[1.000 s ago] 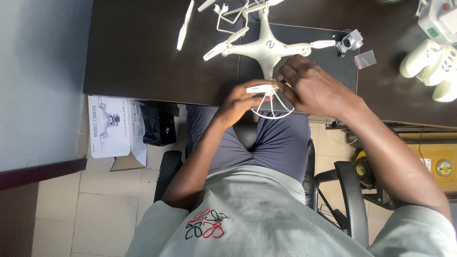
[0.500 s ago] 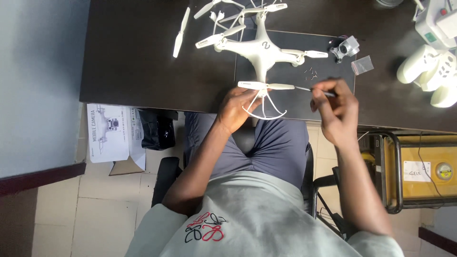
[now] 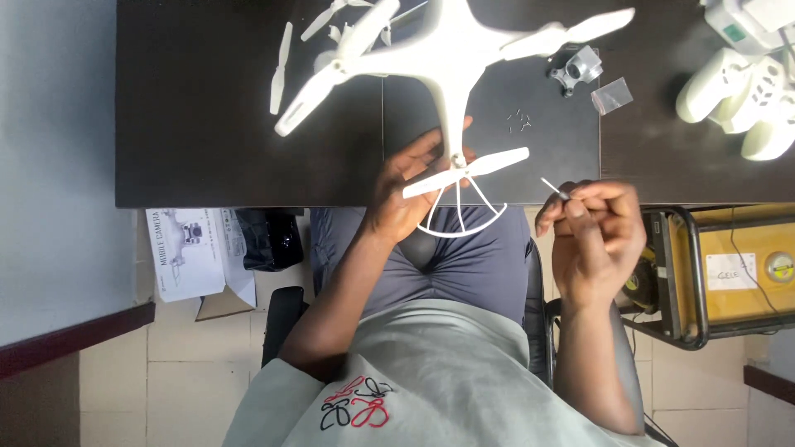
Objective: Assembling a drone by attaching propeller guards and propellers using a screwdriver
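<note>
White quadcopter drone [image 3: 451,50] at top centre on dark desk [image 3: 199,124], one arm pointing down-frame. Left hand [image 3: 406,194], centre, grasps that arm beside propeller [image 3: 468,171] and curved guard [image 3: 460,217]. Right hand [image 3: 592,228], centre right, pinches thin screwdriver [image 3: 553,188], tip pointing upper left.

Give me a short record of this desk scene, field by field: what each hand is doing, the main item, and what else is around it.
Left hand: left hand grips the drone arm next to the propeller guard
Right hand: right hand pinches a thin screwdriver, apart from the drone
Main item: white drone on the dark desk
Near it: loose screws, small clear bag, spare propeller, white controller
Floor: cardboard box
</note>
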